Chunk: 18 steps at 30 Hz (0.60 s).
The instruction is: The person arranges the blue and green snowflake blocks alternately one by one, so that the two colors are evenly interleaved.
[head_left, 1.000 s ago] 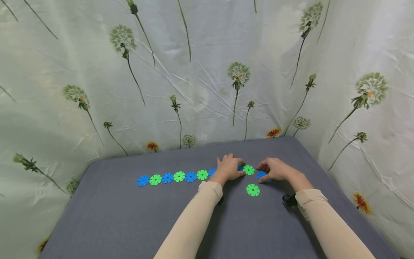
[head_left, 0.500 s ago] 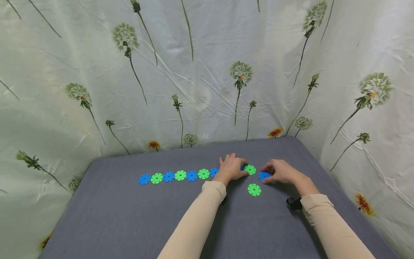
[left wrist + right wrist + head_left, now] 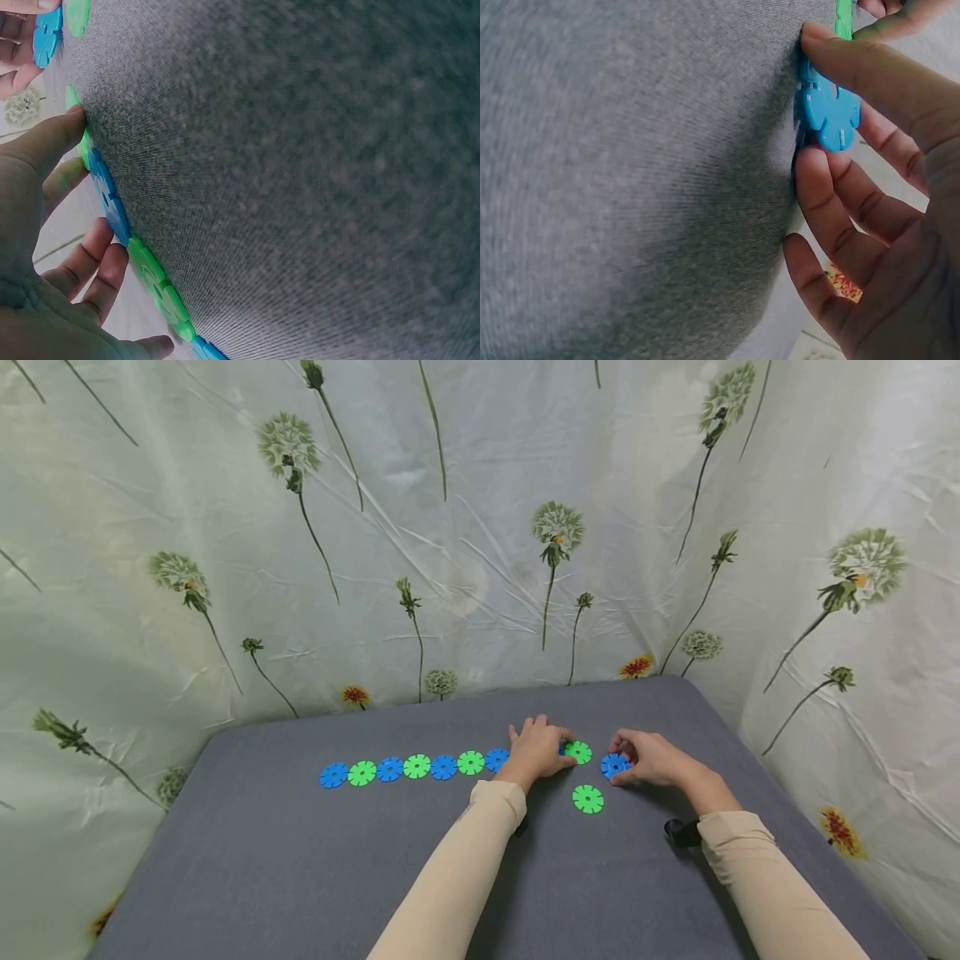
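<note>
My left hand (image 3: 538, 749) lies over a row of slotted plastic discs. Its thumb and forefinger pinch the green disc (image 3: 579, 752) at the row's right end, and the hand hides part of the row. In the left wrist view, a blue disc (image 3: 109, 196) and a green disc (image 3: 160, 289) run on from it, linked edge to edge. To the right, my right hand (image 3: 651, 757) pinches a separate blue disc (image 3: 616, 766) between thumb and fingers. The right wrist view shows that blue disc (image 3: 831, 116) tilted, apart from the row's end.
A loose green disc (image 3: 588, 799) lies in front of the gap between the hands. The row's left end is a blue disc (image 3: 333, 775). Beneath everything is a grey cloth-covered table (image 3: 300, 868), with a flower-patterned curtain (image 3: 480, 543) behind and to the right.
My right hand has shifted slightly right, and the blue disc in it has tilted up so more of it shows. The left hand stays at the row's right end.
</note>
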Each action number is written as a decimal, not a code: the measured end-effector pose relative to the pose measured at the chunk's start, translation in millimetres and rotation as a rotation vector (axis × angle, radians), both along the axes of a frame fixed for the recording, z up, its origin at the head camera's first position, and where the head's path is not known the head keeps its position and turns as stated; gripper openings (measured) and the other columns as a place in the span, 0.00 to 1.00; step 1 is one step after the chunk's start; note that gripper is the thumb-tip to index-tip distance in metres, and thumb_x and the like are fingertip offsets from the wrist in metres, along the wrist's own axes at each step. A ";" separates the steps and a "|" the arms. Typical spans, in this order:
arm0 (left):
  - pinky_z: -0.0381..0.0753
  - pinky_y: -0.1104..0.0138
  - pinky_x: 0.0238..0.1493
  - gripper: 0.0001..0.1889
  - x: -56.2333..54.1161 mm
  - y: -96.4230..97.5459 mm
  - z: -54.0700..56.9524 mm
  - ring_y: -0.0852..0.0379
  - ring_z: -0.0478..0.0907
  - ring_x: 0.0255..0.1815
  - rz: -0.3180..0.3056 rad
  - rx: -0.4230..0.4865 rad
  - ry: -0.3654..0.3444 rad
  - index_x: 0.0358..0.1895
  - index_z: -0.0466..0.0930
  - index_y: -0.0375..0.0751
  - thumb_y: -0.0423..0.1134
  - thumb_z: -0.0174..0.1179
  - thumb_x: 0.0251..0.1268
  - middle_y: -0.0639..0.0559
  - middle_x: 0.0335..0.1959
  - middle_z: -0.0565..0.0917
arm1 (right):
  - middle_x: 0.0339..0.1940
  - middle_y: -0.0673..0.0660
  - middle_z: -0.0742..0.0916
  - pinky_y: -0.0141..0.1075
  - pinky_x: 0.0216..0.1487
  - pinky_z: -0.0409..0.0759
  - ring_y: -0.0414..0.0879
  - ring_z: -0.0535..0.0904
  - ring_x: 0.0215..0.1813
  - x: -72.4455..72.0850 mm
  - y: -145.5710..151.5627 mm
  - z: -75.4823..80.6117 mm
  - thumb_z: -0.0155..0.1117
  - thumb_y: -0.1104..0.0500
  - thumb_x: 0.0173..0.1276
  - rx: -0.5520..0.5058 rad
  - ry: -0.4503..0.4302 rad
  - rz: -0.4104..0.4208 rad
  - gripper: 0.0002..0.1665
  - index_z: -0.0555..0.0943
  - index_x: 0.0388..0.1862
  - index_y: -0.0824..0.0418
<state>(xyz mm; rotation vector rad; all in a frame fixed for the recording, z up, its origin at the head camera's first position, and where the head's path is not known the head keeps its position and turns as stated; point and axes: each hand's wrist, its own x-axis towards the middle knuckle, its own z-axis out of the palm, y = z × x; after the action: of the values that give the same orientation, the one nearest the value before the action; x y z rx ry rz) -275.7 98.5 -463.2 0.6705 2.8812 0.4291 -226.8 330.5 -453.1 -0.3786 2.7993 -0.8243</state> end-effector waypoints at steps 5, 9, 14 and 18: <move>0.59 0.32 0.83 0.24 0.3 0.6 -0.6 0.42 0.67 0.80 0.006 -0.009 0.006 0.69 0.84 0.68 0.60 0.69 0.72 0.48 0.74 0.76 | 0.34 0.53 0.81 0.37 0.38 0.71 0.44 0.73 0.35 1.3 3.9 0.5 0.86 0.56 0.60 -0.031 -0.025 -0.001 0.27 0.82 0.54 0.60; 0.59 0.31 0.82 0.24 0.0 0.0 -1.6 0.42 0.67 0.80 0.006 -0.003 0.008 0.69 0.85 0.68 0.59 0.70 0.72 0.48 0.73 0.76 | 0.36 0.54 0.83 0.37 0.39 0.73 0.44 0.74 0.37 1.2 5.6 3.0 0.85 0.57 0.60 -0.023 -0.041 0.020 0.27 0.84 0.56 0.61; 0.59 0.31 0.82 0.24 0.2 -0.9 -1.3 0.42 0.67 0.79 0.002 0.000 0.012 0.69 0.85 0.68 0.59 0.70 0.72 0.48 0.73 0.76 | 0.40 0.56 0.88 0.39 0.43 0.79 0.44 0.80 0.41 -0.9 7.0 5.2 0.84 0.57 0.61 0.006 -0.033 0.018 0.26 0.86 0.56 0.63; 0.59 0.32 0.83 0.24 0.2 -0.6 -1.4 0.42 0.67 0.80 -0.001 -0.002 0.012 0.69 0.84 0.68 0.59 0.69 0.72 0.48 0.73 0.76 | 0.43 0.57 0.90 0.41 0.46 0.82 0.45 0.82 0.43 -4.3 9.6 4.3 0.83 0.55 0.62 0.018 -0.008 -0.017 0.26 0.87 0.56 0.63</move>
<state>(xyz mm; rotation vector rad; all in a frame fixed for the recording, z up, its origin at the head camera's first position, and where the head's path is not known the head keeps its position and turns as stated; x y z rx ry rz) -275.5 98.0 -464.6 0.6758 2.8920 0.4236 -231.1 340.1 -448.9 -0.3488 2.8037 -0.8020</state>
